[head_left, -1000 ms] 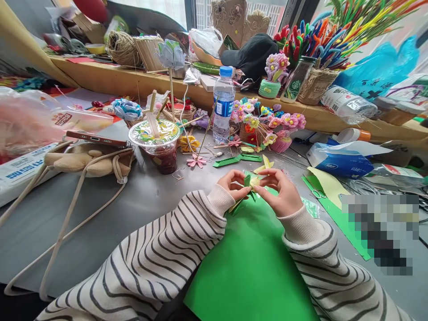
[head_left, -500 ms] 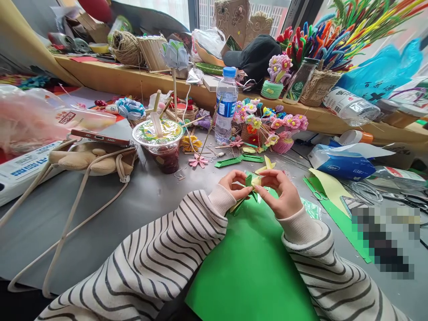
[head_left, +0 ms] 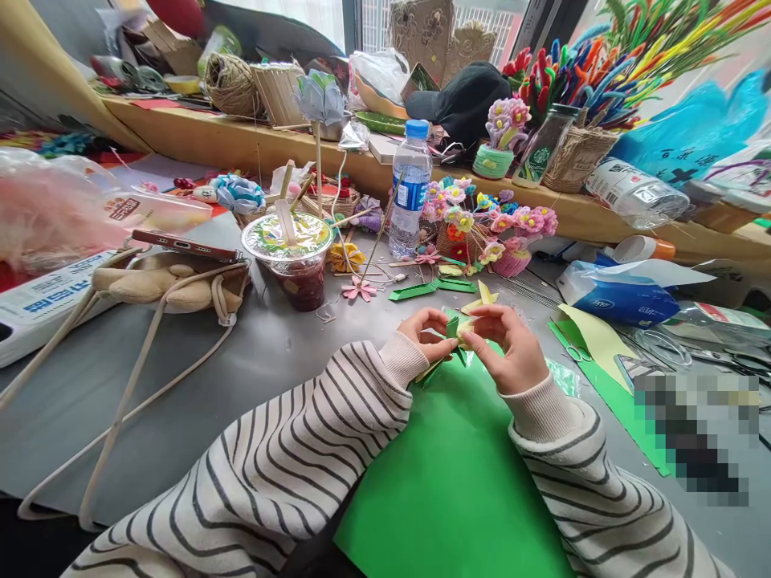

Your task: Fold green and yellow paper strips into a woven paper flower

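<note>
Between my two hands is a small folded paper piece (head_left: 453, 327) in green and pale yellow, with pointed strips sticking out below. My left hand (head_left: 426, 332) pinches its left side between thumb and fingers. On the other side, my right hand (head_left: 509, 349) grips the yellow part with thumb and fingertips. Beneath both hands lies a large green paper sheet (head_left: 446, 474), reaching to the front edge. Just beyond my fingers rest a folded yellow strip (head_left: 480, 299) and folded green strips (head_left: 415, 291). My fingers partly hide the held piece.
A lidded drink cup (head_left: 298, 277) stands left of my hands, a water bottle (head_left: 409, 193) behind them. Further left lies a beige bag (head_left: 162, 285) with a phone (head_left: 184, 245) on it. Scissors (head_left: 578, 353), green and yellow paper (head_left: 602, 345) and a tissue pack (head_left: 626, 293) are at right.
Both hands keep their grip on the folded paper piece, with only a slight shift of the fingers. The whole view has moved a little; nothing else visibly differs.
</note>
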### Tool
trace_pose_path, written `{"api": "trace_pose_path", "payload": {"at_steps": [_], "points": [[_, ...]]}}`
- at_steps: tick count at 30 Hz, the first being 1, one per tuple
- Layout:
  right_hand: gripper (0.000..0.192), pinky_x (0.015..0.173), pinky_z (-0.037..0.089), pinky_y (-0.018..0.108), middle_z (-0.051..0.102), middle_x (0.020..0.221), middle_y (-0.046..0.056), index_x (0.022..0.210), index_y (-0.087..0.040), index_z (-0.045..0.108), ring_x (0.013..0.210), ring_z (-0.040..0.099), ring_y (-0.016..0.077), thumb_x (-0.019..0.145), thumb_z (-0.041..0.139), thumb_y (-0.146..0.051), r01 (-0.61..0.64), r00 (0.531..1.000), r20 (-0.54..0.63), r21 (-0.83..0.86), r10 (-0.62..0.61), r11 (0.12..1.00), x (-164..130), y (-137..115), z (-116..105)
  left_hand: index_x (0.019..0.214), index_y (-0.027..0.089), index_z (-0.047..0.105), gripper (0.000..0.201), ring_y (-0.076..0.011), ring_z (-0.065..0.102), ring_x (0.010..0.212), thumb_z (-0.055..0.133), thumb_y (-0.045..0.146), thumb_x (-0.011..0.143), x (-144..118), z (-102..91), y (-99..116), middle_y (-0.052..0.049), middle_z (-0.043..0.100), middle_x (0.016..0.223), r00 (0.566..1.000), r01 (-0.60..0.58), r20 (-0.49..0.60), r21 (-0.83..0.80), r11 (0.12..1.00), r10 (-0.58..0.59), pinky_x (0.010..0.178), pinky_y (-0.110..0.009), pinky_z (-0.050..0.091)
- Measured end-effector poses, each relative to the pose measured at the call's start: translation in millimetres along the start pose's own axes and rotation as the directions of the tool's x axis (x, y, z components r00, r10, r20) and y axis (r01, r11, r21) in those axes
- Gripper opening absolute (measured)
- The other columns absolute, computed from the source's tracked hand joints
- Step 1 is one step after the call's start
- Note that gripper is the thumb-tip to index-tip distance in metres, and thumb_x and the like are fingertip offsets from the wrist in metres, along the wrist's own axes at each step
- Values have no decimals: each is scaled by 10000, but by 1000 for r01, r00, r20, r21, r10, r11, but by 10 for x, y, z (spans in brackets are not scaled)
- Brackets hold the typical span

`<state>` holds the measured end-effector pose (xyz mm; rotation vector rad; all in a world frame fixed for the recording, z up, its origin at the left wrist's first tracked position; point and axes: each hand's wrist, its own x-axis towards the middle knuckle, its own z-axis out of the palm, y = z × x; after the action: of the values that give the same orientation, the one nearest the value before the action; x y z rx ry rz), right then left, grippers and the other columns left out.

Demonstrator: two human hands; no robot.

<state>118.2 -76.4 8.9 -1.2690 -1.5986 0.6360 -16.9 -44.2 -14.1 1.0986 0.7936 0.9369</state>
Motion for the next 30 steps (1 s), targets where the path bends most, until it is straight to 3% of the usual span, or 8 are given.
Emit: {"api": "trace_pose_path", "payload": {"at_steps": [6,12,16,25,30], "points": [[229,672,479,313,556,735,15,911,-187,472,668,567,132,696,544,-216,88,996,9,-182,-87,979,-14,-68,-4,759,151,436,412,-73,540,518,703,289,477,8,4,-10,31,499,710,1000,1,6,-22,1000,-1,482,-227,444],[273,641,501,301,544,771,23,903,-185,458,684,562,128,667,580,-246,-17,1000,14,64,16,998,25,5,-28,776,136,461,428,-97,558,573,712,292,466,15,-5,-6,4,536,715,1000,2,30,-89,996,1,531,-248,454],[287,648,500,316,553,735,18,898,-188,458,681,563,134,654,595,-250,-44,999,2,87,44,995,28,-9,-45,780,135,463,432,-82,557,574,717,272,458,10,8,12,1,545,723,1000,-1,11,-99,995,2,554,-231,449],[268,665,489,322,560,738,20,903,-184,466,687,570,143,666,575,-243,-9,999,-50,-129,3,992,-18,-92,-23,758,161,418,310,-76,541,563,648,216,558,-40,53,9,27,515,659,986,-150,-50,160,976,160,516,-196,423],[238,661,480,305,564,772,21,911,-189,475,675,560,131,685,546,-208,50,998,-26,-209,-57,977,-10,-106,-21,757,161,415,290,-86,545,572,632,217,573,-40,56,-12,19,519,662,984,-161,-43,208,965,174,527,-211,435]]}}
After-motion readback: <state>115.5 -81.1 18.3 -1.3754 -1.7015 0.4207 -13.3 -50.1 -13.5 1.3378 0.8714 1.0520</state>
